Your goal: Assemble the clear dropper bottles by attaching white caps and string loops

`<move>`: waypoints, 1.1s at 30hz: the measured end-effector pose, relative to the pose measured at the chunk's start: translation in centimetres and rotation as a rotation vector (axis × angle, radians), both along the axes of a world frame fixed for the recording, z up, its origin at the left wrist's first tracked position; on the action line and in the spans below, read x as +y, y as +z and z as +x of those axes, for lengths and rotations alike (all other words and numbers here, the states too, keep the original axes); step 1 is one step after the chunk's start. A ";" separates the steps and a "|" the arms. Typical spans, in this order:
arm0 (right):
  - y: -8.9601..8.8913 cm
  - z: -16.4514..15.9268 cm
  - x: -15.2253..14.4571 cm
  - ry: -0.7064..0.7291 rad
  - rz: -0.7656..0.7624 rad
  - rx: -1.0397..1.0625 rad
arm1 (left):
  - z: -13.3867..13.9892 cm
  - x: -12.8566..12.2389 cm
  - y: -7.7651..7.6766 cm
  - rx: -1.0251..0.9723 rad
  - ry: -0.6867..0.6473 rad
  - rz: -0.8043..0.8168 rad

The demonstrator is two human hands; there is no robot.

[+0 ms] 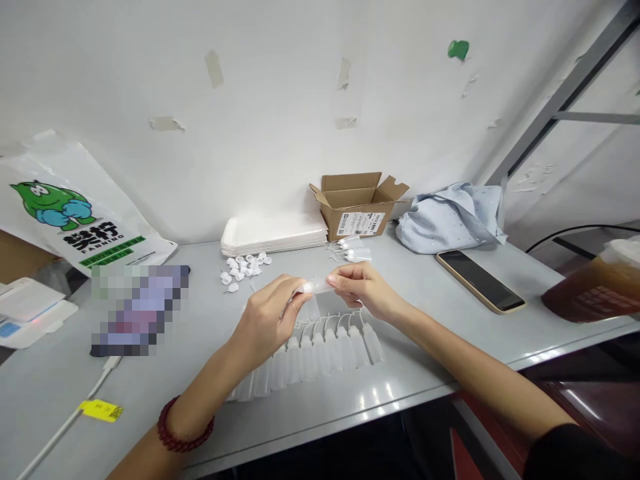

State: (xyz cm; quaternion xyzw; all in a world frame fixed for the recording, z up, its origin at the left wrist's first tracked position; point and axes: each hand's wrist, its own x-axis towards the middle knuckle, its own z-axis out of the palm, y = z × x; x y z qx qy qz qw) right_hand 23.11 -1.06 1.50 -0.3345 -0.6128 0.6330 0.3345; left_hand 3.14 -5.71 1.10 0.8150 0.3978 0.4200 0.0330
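Note:
Between my two hands a small translucent plastic bottle [320, 285] lies sideways above the table. My left hand [273, 307] pinches its white cap end, and my right hand [363, 287] grips the other end with thumb and fingers. Below them stretches a row of similar translucent bottles [320, 353] with white tops and thin curved tails, partly hidden by my left hand and forearm. Several loose white caps [244, 268] lie in a pile beyond my left hand. A few more capped bottles [355, 253] rest just behind my right hand.
White foam trays [275, 233] are stacked by the wall, beside an open cardboard box [357, 203]. A light blue cloth bag [453, 217], a phone [480, 280] and a cup of brown drink [595, 287] stand right. Left are a plastic bag [75, 207], a blurred-out device [143, 313] and a tagged cable [65, 427].

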 end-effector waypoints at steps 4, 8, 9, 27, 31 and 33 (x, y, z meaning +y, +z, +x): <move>0.1 0.0 0.2 0.034 -0.098 0.038 | 0.0 0.3 -0.3 -0.017 -0.012 0.040; 0.3 0.1 0.2 0.012 0.029 -0.046 | 0.0 0.2 0.8 -0.135 0.006 -0.427; 0.3 0.1 0.1 -0.005 0.083 -0.090 | 0.0 0.2 1.1 -0.174 -0.009 -0.549; 0.9 -0.6 -1.5 -0.152 0.216 -0.125 | 0.4 -0.5 1.0 -0.058 -0.050 -0.411; 1.1 -0.7 -1.3 -0.151 0.100 -0.124 | 0.6 -0.5 0.1 0.040 -0.035 -0.114; 1.1 -0.6 -1.1 -0.132 0.046 -0.129 | 0.6 -0.4 -0.3 0.077 -0.032 -0.031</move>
